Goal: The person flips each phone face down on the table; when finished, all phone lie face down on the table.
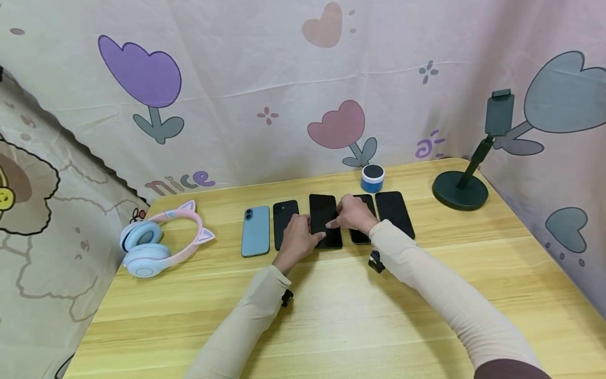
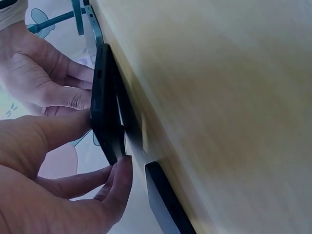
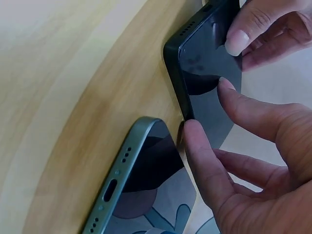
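A black phone (image 1: 326, 210) lies screen up in the middle of a row, its lower edge slightly raised off the table in the left wrist view (image 2: 100, 97). My left hand (image 1: 295, 234) grips its left edge, thumb on the screen and fingers at the side. On the opposite edge, my right hand (image 1: 356, 213) pinches the phone, with the thumb on the glass and a fingertip at its rim (image 3: 209, 109). Left of it lie a dark phone (image 1: 283, 215), partly covered by my left hand, and a blue phone (image 1: 255, 234). A green-edged phone (image 3: 141, 170) lies beside my right hand.
Another black phone (image 1: 395, 213) ends the row at the right. Behind stands a small blue jar (image 1: 372, 181). Cat-ear headphones (image 1: 161, 237) lie at the left, and a dark green phone stand (image 1: 461, 187) is at the back right of the wooden table (image 1: 331, 326).
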Available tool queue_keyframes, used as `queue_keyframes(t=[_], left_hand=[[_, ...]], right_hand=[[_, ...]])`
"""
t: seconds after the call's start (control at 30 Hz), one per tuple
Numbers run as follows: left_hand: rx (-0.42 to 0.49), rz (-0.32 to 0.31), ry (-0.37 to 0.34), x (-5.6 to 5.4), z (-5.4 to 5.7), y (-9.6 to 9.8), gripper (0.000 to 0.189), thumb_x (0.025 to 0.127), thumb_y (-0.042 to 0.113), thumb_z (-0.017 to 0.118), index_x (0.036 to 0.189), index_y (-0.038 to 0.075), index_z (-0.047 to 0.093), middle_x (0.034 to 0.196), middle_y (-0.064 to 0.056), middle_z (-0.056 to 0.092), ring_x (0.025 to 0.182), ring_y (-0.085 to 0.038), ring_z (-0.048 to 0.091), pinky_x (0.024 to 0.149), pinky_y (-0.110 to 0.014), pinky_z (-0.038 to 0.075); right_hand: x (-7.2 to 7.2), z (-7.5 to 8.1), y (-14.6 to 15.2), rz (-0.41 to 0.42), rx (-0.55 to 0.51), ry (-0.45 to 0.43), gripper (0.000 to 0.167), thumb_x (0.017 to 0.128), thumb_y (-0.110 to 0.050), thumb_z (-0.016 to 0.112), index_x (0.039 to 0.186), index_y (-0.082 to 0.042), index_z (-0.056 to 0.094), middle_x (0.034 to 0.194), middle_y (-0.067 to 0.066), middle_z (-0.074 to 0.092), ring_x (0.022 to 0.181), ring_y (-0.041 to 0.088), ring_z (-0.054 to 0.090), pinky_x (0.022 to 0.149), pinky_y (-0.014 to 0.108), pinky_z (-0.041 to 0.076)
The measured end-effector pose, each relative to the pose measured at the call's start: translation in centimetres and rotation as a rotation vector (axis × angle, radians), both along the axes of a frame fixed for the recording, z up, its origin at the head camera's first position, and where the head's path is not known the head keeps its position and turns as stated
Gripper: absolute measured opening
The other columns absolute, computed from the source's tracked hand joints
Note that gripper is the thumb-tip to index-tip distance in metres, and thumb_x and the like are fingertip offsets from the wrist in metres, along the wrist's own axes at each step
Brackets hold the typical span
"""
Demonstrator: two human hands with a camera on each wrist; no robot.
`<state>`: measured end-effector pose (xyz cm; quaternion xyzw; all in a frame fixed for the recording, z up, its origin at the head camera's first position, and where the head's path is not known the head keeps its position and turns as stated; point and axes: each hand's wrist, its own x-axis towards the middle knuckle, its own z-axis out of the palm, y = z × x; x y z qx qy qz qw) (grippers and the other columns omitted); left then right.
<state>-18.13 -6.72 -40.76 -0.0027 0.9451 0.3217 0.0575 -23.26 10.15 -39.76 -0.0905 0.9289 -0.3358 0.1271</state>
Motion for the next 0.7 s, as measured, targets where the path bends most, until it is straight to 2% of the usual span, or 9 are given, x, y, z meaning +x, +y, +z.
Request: queue_keyframes(t=[0.07,0.13,0.23,0.3,0.33,0.4,0.53,0.63,0.7], left_hand=[[0.007,0.005,0.010,0.06,0.05,-0.03,0.031,0.090,0.025,0.081,0.101,0.001,0.064,0.107,-0.011,0.052,0.078,-0.025,0.050,0.063,-0.035,0.039],[0.012,0.008,0.017,0.10,0.07,-0.05,0.034,0.090,0.024,0.080,0.108,0.001,0.064,0.108,-0.011,0.052,0.083,-0.025,0.050,0.067,-0.035,0.041],[0.026,0.015,0.021,0.22,0.18,-0.13,0.042,0.090,0.023,0.080,0.120,-0.001,0.063,0.112,-0.011,0.053,0.088,-0.025,0.051,0.072,-0.037,0.044],[0.037,0.016,0.024,0.30,0.29,-0.22,0.048,0.090,0.023,0.080,0.128,-0.002,0.062,0.116,-0.012,0.053,0.091,-0.025,0.052,0.076,-0.038,0.046],[0.043,0.018,0.025,0.35,0.35,-0.27,0.050,0.090,0.023,0.080,0.130,-0.002,0.061,0.118,-0.013,0.054,0.092,-0.025,0.052,0.078,-0.039,0.047],[0.059,0.021,0.025,0.44,0.48,-0.37,0.055,0.090,0.022,0.080,0.135,-0.002,0.059,0.121,-0.014,0.054,0.095,-0.025,0.053,0.082,-0.040,0.049],[0.076,0.025,0.026,0.58,0.64,-0.56,0.060,0.090,0.022,0.080,0.140,-0.001,0.056,0.122,-0.013,0.055,0.098,-0.025,0.054,0.086,-0.042,0.050],[0.086,0.022,0.038,0.60,0.62,-0.72,0.060,0.090,0.022,0.080,0.140,-0.001,0.056,0.119,-0.013,0.055,0.097,-0.024,0.054,0.084,-0.041,0.050],[0.098,0.024,0.048,0.57,0.57,-0.83,0.060,0.090,0.021,0.080,0.140,-0.002,0.057,0.117,-0.013,0.056,0.097,-0.024,0.055,0.083,-0.040,0.050]], right_hand=[[-0.01,-0.06,-0.10,-0.009,-0.013,-0.008,0.031,0.082,-0.026,0.087,0.073,-0.002,0.070,0.056,-0.003,0.041,0.054,0.015,0.042,0.052,0.029,0.035],[0.03,-0.12,-0.18,-0.019,-0.032,-0.017,0.029,0.082,-0.026,0.087,0.082,-0.001,0.074,0.063,0.000,0.052,0.060,0.018,0.050,0.056,0.031,0.042],[0.05,-0.22,-0.28,-0.028,-0.052,-0.018,0.038,0.082,-0.027,0.087,0.103,0.003,0.076,0.092,0.011,0.070,0.084,0.026,0.064,0.075,0.039,0.055],[0.05,-0.27,-0.34,-0.034,-0.065,-0.018,0.048,0.082,-0.028,0.088,0.113,0.005,0.073,0.109,0.017,0.071,0.097,0.030,0.066,0.086,0.044,0.056],[0.03,-0.29,-0.38,-0.039,-0.071,-0.023,0.050,0.082,-0.029,0.088,0.115,0.005,0.073,0.111,0.018,0.071,0.099,0.031,0.067,0.088,0.045,0.056],[0.01,-0.30,-0.43,-0.038,-0.087,-0.041,0.048,0.082,-0.029,0.087,0.113,0.005,0.073,0.104,0.017,0.074,0.093,0.030,0.069,0.083,0.042,0.056],[0.00,-0.25,-0.56,-0.039,-0.133,-0.074,0.037,0.083,-0.030,0.086,0.098,0.002,0.076,0.079,0.013,0.074,0.071,0.024,0.068,0.061,0.031,0.048],[-0.03,-0.28,-0.64,-0.038,-0.150,-0.075,0.034,0.083,-0.032,0.086,0.085,0.000,0.075,0.072,0.012,0.072,0.063,0.020,0.064,0.052,0.027,0.037],[-0.02,-0.31,-0.71,-0.037,-0.157,-0.070,0.035,0.084,-0.033,0.086,0.081,-0.001,0.073,0.071,0.013,0.071,0.061,0.019,0.064,0.051,0.026,0.034]])
